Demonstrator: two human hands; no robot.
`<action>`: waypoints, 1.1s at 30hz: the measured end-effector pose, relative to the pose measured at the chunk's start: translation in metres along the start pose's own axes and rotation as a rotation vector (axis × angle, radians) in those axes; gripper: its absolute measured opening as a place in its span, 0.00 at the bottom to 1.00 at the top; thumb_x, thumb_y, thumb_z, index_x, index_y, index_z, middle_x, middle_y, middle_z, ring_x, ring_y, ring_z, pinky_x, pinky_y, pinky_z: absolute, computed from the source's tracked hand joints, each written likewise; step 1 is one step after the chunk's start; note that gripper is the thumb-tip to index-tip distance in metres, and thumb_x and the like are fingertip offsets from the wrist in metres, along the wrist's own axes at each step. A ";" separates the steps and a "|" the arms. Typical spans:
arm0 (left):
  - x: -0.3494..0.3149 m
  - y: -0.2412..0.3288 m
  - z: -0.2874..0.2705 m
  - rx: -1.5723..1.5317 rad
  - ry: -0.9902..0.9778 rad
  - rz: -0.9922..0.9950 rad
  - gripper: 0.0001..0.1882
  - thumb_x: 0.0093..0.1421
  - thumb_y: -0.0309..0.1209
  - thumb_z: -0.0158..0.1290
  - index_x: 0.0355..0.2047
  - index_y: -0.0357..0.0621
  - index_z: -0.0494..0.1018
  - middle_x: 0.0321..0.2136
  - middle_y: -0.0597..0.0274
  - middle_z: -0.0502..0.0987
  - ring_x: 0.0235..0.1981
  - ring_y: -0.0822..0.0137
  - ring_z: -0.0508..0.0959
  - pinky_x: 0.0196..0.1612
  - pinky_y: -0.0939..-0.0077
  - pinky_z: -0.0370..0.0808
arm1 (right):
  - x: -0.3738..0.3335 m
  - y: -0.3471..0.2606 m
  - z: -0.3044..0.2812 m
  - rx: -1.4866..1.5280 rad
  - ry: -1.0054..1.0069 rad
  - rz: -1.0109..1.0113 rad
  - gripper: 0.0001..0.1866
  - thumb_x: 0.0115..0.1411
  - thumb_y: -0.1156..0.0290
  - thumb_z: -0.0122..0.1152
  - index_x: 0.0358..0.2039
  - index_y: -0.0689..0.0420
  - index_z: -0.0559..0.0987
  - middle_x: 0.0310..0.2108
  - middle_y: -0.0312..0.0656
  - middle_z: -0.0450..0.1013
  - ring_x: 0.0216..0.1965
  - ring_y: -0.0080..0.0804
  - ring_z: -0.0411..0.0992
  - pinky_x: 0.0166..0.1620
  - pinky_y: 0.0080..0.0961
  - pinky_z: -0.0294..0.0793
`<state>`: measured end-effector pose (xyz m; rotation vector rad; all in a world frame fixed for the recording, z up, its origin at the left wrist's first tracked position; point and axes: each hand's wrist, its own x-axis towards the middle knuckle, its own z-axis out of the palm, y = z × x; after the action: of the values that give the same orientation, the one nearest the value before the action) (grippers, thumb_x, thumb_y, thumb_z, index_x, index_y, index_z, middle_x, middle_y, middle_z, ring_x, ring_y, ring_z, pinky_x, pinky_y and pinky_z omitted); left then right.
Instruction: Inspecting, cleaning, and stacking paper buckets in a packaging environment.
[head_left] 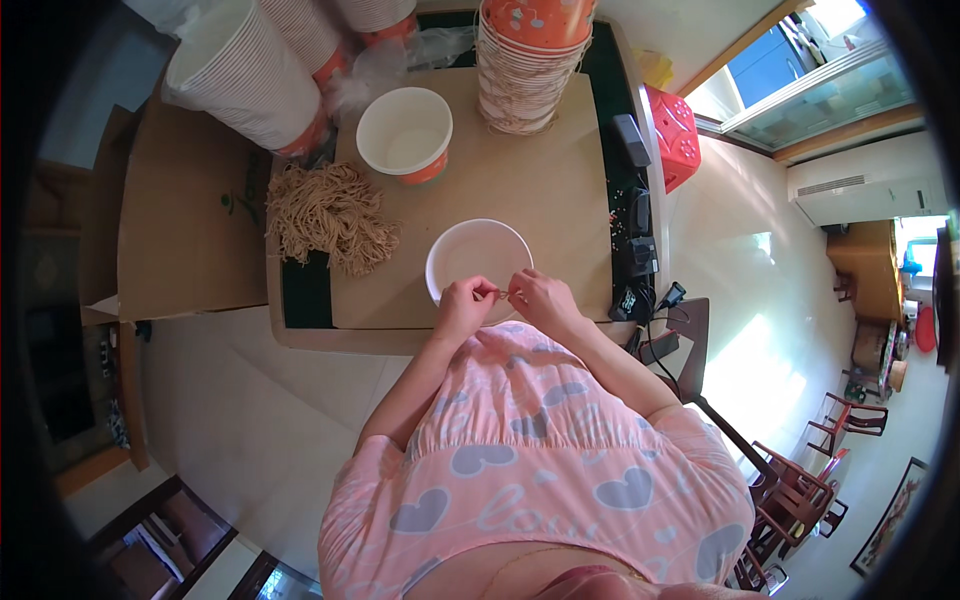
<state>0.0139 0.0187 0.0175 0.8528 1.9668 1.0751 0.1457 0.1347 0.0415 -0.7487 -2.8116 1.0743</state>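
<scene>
A white paper bucket [478, 247] stands at the near edge of the table, its open mouth facing up. My left hand [467, 303] and my right hand [543, 302] meet at its near rim, fingers pinched. Between the fingertips shows a short piece of tan cord [503, 294]; most of it is hidden. A loose heap of matching cords [332, 217] lies to the left. Farther back sits a second paper bucket [405, 130], white inside with an orange outside. At the far side rises a nested stack of orange buckets [530, 70] with cords hanging around their rims.
Tall stacks of white buckets [240, 85] with clear plastic wrap stand at the back left, beside a large cardboard box [190, 210]. Black power adapters and cables [638, 255] line the table's right edge. A red stool [672, 138] stands beyond, and a dark chair [690, 345] is at the near right.
</scene>
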 end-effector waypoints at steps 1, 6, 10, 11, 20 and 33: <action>0.000 -0.001 0.000 0.000 0.000 -0.001 0.03 0.52 0.24 0.57 0.28 0.38 0.77 0.22 0.62 0.79 0.22 0.76 0.76 0.28 0.81 0.73 | 0.000 0.001 0.002 0.001 -0.001 0.000 0.05 0.52 0.70 0.56 0.29 0.56 0.73 0.31 0.42 0.72 0.31 0.43 0.74 0.32 0.36 0.73; -0.002 0.000 -0.003 0.022 -0.003 0.015 0.04 0.52 0.25 0.57 0.28 0.37 0.77 0.22 0.62 0.79 0.21 0.76 0.76 0.27 0.80 0.72 | 0.000 0.001 0.007 0.043 0.060 0.030 0.05 0.54 0.69 0.55 0.28 0.56 0.75 0.27 0.42 0.74 0.27 0.44 0.74 0.31 0.37 0.73; -0.002 0.000 -0.004 0.011 -0.007 -0.003 0.04 0.52 0.25 0.57 0.28 0.37 0.76 0.21 0.62 0.79 0.20 0.76 0.75 0.26 0.80 0.72 | -0.001 -0.002 0.005 0.083 0.076 0.019 0.05 0.54 0.68 0.55 0.29 0.55 0.76 0.28 0.42 0.75 0.28 0.44 0.74 0.31 0.37 0.73; -0.002 0.000 -0.004 0.006 -0.006 0.001 0.04 0.52 0.25 0.57 0.27 0.37 0.76 0.21 0.62 0.79 0.20 0.76 0.75 0.26 0.80 0.72 | -0.001 -0.002 0.005 0.096 0.070 0.021 0.06 0.54 0.67 0.55 0.30 0.54 0.76 0.28 0.42 0.75 0.28 0.44 0.74 0.31 0.37 0.73; -0.002 -0.003 -0.003 -0.028 -0.010 0.000 0.04 0.53 0.25 0.58 0.28 0.37 0.76 0.22 0.63 0.79 0.21 0.76 0.75 0.27 0.80 0.72 | -0.009 -0.017 -0.004 0.109 0.108 0.073 0.09 0.54 0.69 0.57 0.36 0.54 0.75 0.31 0.43 0.75 0.31 0.44 0.75 0.33 0.36 0.74; -0.005 -0.009 -0.007 -0.194 -0.088 -0.052 0.02 0.56 0.22 0.54 0.30 0.35 0.75 0.25 0.64 0.79 0.27 0.78 0.76 0.33 0.84 0.73 | -0.006 -0.011 0.003 0.211 0.134 0.026 0.04 0.55 0.70 0.54 0.28 0.56 0.73 0.27 0.44 0.74 0.26 0.44 0.74 0.29 0.36 0.73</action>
<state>0.0092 0.0077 0.0141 0.7282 1.7699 1.1563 0.1461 0.1232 0.0471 -0.8045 -2.5352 1.2494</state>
